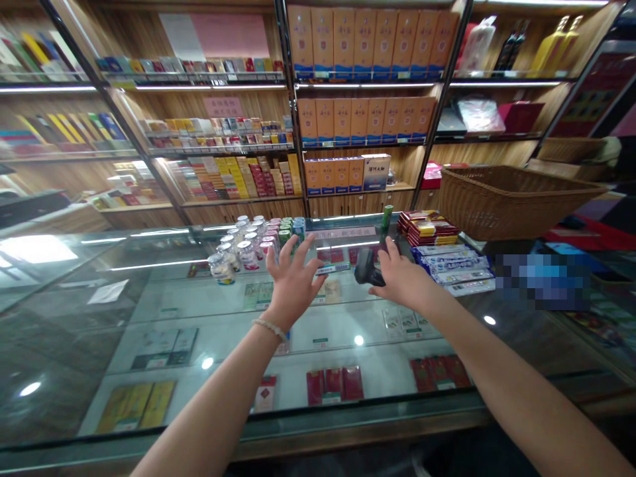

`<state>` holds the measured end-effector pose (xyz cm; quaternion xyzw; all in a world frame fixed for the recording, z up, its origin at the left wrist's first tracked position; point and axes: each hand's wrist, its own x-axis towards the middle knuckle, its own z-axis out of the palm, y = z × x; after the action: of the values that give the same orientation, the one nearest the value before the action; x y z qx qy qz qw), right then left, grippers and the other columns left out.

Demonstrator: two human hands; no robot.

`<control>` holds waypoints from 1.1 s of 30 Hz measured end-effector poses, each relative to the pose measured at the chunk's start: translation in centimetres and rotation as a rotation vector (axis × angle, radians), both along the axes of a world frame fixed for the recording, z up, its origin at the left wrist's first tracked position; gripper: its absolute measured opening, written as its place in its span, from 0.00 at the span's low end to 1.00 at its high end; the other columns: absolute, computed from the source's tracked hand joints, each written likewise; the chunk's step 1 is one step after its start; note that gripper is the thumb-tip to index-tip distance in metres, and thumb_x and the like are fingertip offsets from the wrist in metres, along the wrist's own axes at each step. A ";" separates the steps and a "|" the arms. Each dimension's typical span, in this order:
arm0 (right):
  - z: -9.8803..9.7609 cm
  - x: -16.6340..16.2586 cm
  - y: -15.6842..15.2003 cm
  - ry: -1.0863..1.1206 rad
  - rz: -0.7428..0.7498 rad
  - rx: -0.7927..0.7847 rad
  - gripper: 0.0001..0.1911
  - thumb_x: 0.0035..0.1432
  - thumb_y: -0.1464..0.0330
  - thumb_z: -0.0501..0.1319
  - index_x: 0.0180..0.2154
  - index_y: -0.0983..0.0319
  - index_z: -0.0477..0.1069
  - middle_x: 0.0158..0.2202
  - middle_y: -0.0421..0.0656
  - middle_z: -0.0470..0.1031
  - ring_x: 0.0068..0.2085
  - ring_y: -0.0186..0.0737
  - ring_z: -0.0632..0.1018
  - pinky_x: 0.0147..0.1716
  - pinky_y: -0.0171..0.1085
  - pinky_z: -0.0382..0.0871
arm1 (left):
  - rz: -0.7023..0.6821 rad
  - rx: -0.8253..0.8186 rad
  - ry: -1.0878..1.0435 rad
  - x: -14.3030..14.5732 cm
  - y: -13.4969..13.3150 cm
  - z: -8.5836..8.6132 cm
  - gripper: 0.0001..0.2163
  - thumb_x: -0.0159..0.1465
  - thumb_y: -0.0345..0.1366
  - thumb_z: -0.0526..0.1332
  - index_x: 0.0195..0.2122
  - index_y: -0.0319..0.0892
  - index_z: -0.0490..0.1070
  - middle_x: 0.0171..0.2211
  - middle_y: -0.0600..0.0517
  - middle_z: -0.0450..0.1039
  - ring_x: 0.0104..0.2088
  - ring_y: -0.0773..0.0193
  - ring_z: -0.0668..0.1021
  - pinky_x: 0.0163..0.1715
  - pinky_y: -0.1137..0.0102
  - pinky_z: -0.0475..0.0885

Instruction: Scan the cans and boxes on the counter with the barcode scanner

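Note:
My left hand (292, 281), with a beaded bracelet (271, 328) at its wrist, reaches over the glass counter with its outer fingers spread. Between its thumb and index finger is a slim, pale strip-shaped pack (335, 268) with what looks like a barcode. My right hand (402, 278) is closed around the handle of a black barcode scanner (366, 266), whose head is close to the pack's right end. Beyond the scanner stands a green cylinder (387, 217). Small jars (224, 265) and cans (285, 232) are grouped past my left hand.
A glass display counter (199, 411) holds flat packs under its top. To the right are stacked red-and-gold packs (428, 228), blue-and-white packs (454, 266) and a wicker basket (517, 199). A paper slip (108, 291) lies at left. Shelves with orange boxes (365, 119) line the wall.

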<state>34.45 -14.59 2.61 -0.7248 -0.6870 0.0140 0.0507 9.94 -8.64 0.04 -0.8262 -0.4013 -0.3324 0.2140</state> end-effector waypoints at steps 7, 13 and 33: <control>0.4 -1.1 -0.5 -0.103 0.069 -0.052 0.22 0.61 0.65 0.65 0.55 0.67 0.70 0.62 0.62 0.64 0.55 0.60 0.77 0.48 0.50 0.77 | 0.017 0.003 0.015 0.1 0.0 0.0 0.08 0.60 0.41 0.72 0.38 0.49 0.77 0.70 0.50 0.64 0.70 0.39 0.62 0.69 0.35 0.43; -0.4 -1.2 0.1 -0.061 0.039 -0.020 0.20 0.60 0.70 0.61 0.54 0.68 0.69 0.56 0.60 0.67 0.48 0.57 0.82 0.43 0.48 0.75 | 0.004 -0.032 -0.016 0.0 -0.1 0.0 0.06 0.61 0.41 0.70 0.38 0.49 0.77 0.71 0.50 0.63 0.71 0.40 0.60 0.69 0.34 0.43; 3.2 -3.2 -2.2 0.562 0.234 0.166 0.13 0.53 0.67 0.68 0.42 0.60 0.79 0.40 0.47 0.85 0.42 0.49 0.84 0.39 0.39 0.72 | 0.167 -0.029 -0.133 -2.3 2.0 -0.3 0.06 0.61 0.38 0.70 0.39 0.50 0.77 0.71 0.49 0.63 0.71 0.39 0.60 0.67 0.33 0.46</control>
<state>31.24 -16.75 5.79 -0.6019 -0.7237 0.1631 0.2957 7.69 -6.64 -0.28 -0.7692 -0.4867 -0.3617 0.2016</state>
